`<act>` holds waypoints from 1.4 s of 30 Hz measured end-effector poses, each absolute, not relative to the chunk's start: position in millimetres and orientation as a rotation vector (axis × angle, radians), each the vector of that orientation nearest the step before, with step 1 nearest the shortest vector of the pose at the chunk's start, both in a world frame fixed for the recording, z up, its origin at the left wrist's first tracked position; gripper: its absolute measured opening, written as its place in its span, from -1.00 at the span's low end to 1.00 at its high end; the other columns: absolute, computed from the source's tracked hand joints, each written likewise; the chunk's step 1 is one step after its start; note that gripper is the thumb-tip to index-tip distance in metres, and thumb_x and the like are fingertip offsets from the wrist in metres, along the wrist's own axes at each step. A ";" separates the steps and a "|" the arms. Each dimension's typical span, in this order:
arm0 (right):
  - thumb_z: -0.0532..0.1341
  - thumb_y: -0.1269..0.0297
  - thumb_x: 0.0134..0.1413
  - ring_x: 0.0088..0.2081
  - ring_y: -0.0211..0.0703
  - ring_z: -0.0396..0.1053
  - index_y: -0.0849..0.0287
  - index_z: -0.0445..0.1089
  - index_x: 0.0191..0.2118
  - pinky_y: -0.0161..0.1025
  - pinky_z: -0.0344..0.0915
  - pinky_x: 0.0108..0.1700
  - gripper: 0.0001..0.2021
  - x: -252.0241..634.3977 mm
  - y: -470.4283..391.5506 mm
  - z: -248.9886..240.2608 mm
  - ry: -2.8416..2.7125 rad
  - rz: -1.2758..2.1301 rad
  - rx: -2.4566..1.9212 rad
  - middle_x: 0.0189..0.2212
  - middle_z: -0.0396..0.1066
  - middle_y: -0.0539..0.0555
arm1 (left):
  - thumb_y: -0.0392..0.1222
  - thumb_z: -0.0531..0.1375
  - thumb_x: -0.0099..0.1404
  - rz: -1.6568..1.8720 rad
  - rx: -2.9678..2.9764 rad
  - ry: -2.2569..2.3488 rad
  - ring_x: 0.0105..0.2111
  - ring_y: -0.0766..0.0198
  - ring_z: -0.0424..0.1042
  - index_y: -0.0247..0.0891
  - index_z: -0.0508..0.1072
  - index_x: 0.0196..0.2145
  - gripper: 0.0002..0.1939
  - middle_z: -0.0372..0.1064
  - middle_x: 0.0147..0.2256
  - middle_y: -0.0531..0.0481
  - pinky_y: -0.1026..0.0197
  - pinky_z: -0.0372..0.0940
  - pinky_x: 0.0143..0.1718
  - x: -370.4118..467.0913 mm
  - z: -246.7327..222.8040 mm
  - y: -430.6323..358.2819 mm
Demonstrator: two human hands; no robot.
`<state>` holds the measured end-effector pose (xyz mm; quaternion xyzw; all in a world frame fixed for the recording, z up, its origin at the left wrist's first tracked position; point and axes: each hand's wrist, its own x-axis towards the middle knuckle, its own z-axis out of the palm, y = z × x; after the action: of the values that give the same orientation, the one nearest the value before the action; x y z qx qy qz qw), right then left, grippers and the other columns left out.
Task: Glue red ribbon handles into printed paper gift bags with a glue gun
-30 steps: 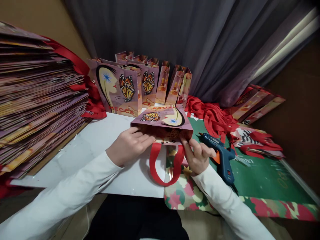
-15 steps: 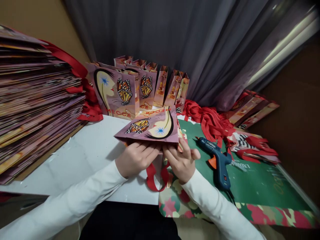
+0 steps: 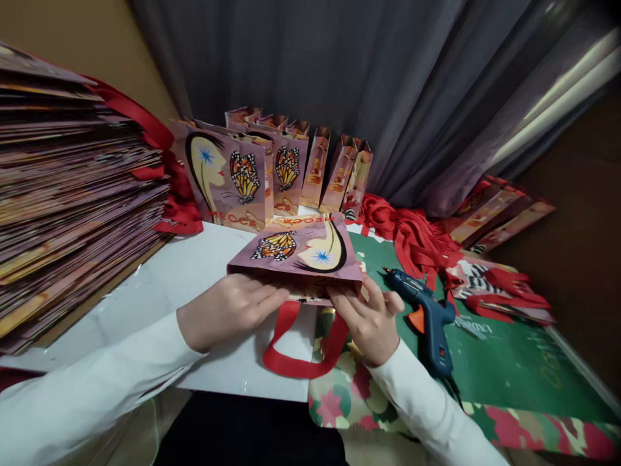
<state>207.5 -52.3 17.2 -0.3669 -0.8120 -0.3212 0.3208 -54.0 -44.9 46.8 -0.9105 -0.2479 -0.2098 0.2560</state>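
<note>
A purple paper gift bag (image 3: 301, 249), printed with a butterfly and a drawn face, lies on its side with its mouth towards me. My left hand (image 3: 233, 307) reaches flat, fingers stretched out, into the left of the mouth; its fingertips are partly hidden. At the right corner, my right hand (image 3: 371, 320) has some fingers inside the mouth and others outside, with the bag's edge between them. A red ribbon handle (image 3: 303, 369) loops out of the mouth onto the table, between my hands.
A blue glue gun (image 3: 427, 317) lies on a green sheet (image 3: 514, 362) at right. Finished-looking bags (image 3: 233, 171) stand behind. A tall stack of flat bags (image 3: 82, 194) rises at left. Red ribbons (image 3: 412, 230) pile up beside more bags (image 3: 495, 210). A grey curtain (image 3: 310, 58) hangs behind.
My hands have moved apart along the bag's mouth, the left one outward to the left. The mouth is spread wider, and more of the red ribbon loop shows.
</note>
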 end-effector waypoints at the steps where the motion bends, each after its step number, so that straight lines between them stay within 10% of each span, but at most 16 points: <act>1: 0.03 0.43 0.33 0.03 -0.12 0.29 0.09 0.52 -0.14 -0.14 -0.08 -0.12 -0.70 207.8 -52.6 16.5 -2.117 -0.824 -0.943 -0.34 0.58 -0.02 | -0.47 -0.06 0.36 -0.583 -2.453 -0.675 -0.46 0.32 0.47 -0.24 0.41 -0.16 -0.69 0.53 -0.40 0.05 0.25 0.27 -0.40 -55.8 44.0 -44.6; 28: 0.03 0.60 0.23 0.12 0.13 0.09 0.13 0.43 0.03 -0.01 0.00 0.00 -0.62 211.0 -62.1 40.4 -2.292 -0.409 -1.270 -0.05 0.52 0.02 | -0.46 -0.02 0.34 -0.540 -2.462 -0.726 -0.52 0.27 0.43 -0.30 0.45 -0.29 -0.73 0.49 -0.43 -0.02 0.22 0.22 -0.48 -44.0 59.8 -35.7; 36: 0.06 0.64 0.16 0.22 0.15 0.07 0.14 0.39 0.05 0.03 -0.14 0.07 -0.58 212.6 -70.1 32.4 -2.365 -0.382 -1.379 -0.33 0.55 0.07 | -0.47 0.00 0.31 -0.515 -2.420 -0.796 -0.59 0.24 0.36 -0.29 0.45 -0.29 -0.75 0.42 -0.54 0.04 0.19 0.13 -0.55 -33.5 48.3 -47.9; 42: 0.04 0.60 0.18 0.21 0.12 0.10 0.20 0.29 0.18 -0.02 -0.08 0.07 -0.53 214.6 -73.6 28.7 -2.338 -0.596 -1.390 -0.02 0.47 0.16 | -0.51 0.03 0.26 -0.486 -2.418 -0.823 -0.59 0.24 0.36 -0.33 0.44 -0.29 -0.77 0.42 -0.52 0.02 0.20 0.13 -0.53 -24.3 43.7 -52.0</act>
<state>214.6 -73.6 28.7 -0.4913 -0.8263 -0.2105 0.1776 -24.3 -52.0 43.7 -0.8962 -0.3051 -0.1799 0.2672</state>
